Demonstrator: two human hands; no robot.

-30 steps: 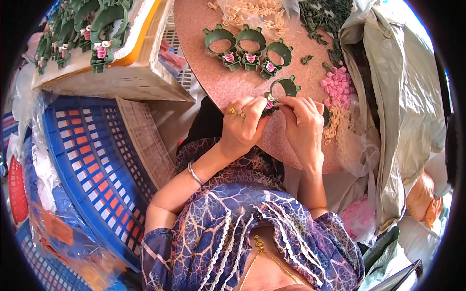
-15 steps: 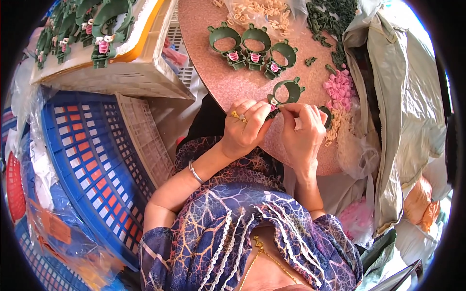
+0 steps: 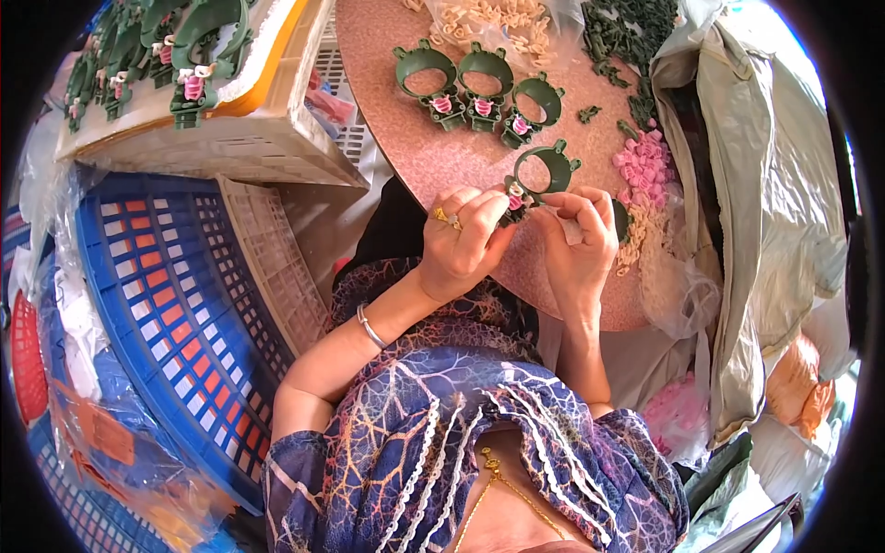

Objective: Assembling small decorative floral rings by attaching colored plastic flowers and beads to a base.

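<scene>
My left hand (image 3: pixel 466 230) is closed on the lower end of a green plastic ring part (image 3: pixel 559 168). A pink ribbed piece (image 3: pixel 514 199) and a small cream piece sit on that end, next to my left thumb and fingertips. The ring itself points away from me, to the right, above the table. Close to its right side, my right hand (image 3: pixel 579 244) has its thumb and fingers bent together at the part's lower edge; whatever they pinch is hidden. Three similar green ring parts (image 3: pixel 483 78) with pink pieces lie in a row farther back.
The round pinkish table (image 3: pixel 396 138) bears piles of cream pieces (image 3: pixel 498 29), dark green pieces (image 3: pixel 636 37) and pink pieces (image 3: pixel 643 166). Another green part (image 3: pixel 621 221) lies beside my right hand. At left stand a crate (image 3: pixel 249 152) with finished-looking green parts and a blue basket (image 3: pixel 166 304).
The held green part has shifted slightly up and left, showing more of its pink piece. My right fingertips have moved a little to the right, while my left hand stays nearly in place.
</scene>
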